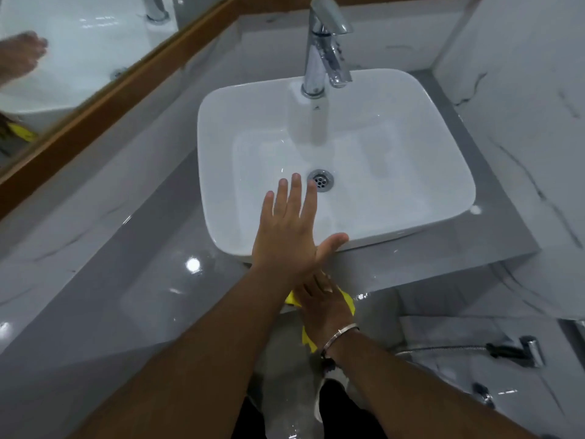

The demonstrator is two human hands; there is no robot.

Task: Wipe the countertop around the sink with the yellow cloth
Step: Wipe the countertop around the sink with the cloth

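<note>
The white rectangular sink (395, 147) sits on a glossy grey countertop (152, 280). My left hand (291, 232) is flat and open, fingers spread, held over the sink's near rim with fingertips close to the drain. My right hand (323, 305), with a metal bangle at the wrist, presses the yellow cloth (348, 301) onto the countertop's front edge just below the sink. The left hand partly covers the right hand's fingers. Most of the cloth is hidden under the right hand; yellow corners stick out on both sides.
A tall chrome faucet (323, 49) stands at the sink's back rim. A wood-framed mirror (79, 58) lines the left wall. Marble-look tiled walls close in at the back and right (522, 90). A hand sprayer with hose (519, 350) hangs low on the right.
</note>
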